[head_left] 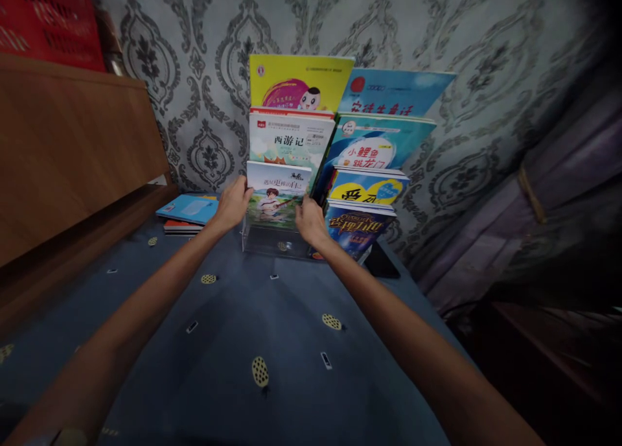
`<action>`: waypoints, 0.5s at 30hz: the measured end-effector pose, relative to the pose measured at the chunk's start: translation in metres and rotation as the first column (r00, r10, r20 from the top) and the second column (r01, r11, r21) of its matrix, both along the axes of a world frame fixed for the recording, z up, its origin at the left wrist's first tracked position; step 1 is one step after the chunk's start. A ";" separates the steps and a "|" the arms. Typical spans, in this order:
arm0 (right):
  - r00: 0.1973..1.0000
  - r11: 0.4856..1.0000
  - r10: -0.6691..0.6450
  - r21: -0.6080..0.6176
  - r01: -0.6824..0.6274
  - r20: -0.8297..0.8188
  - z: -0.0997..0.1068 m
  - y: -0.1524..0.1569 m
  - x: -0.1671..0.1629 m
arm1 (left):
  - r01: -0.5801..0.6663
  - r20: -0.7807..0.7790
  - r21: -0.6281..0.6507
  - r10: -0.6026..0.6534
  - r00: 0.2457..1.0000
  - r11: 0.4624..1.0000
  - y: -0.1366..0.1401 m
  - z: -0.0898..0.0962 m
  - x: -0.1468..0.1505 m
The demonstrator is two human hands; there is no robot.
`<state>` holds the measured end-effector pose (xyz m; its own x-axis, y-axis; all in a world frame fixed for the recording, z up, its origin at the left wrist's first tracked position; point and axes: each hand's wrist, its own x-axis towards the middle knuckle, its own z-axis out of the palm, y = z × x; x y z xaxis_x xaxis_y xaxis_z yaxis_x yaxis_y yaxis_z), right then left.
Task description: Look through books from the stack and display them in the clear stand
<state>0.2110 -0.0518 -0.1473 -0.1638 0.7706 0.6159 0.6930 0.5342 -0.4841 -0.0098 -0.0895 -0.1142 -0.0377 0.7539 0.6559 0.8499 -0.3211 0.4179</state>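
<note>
A small book [275, 203] with a cartoon child on its cover is gripped between my two hands. My left hand [234, 203] closes on its left edge, and my right hand [311, 220] on its lower right edge. The book stands upright at the front of a clear plastic book stand [272, 244], whose low front part shows below it. Behind it rise a white book [289, 138] and a taller yellow book [301, 76]. To the right, a dark blue book [359, 229] fronts another column of several books.
A small pile of books [187, 209] lies at the left by a wooden headboard-like panel [72, 154]. A dark flat object [383, 262] rests right of the stand. Patterned wallpaper [194, 96] is behind, a curtain [486, 199] at right. Blue printed cloth [218, 349] covers the surface.
</note>
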 end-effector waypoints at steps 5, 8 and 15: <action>0.999 0.996 0.012 0.089 -0.008 -0.044 -0.006 -0.002 -0.005 | -0.116 -0.010 -0.044 0.116 0.993 0.992 0.001 0.001 0.001; 0.997 0.992 0.027 0.127 -0.017 -0.072 -0.012 -0.003 -0.008 | -0.169 -0.012 -0.081 0.169 0.986 0.982 0.004 0.003 0.000; 0.998 0.995 0.004 0.103 0.003 -0.063 -0.022 0.008 -0.009 | -0.180 0.015 -0.114 0.183 0.983 0.977 0.011 0.009 0.000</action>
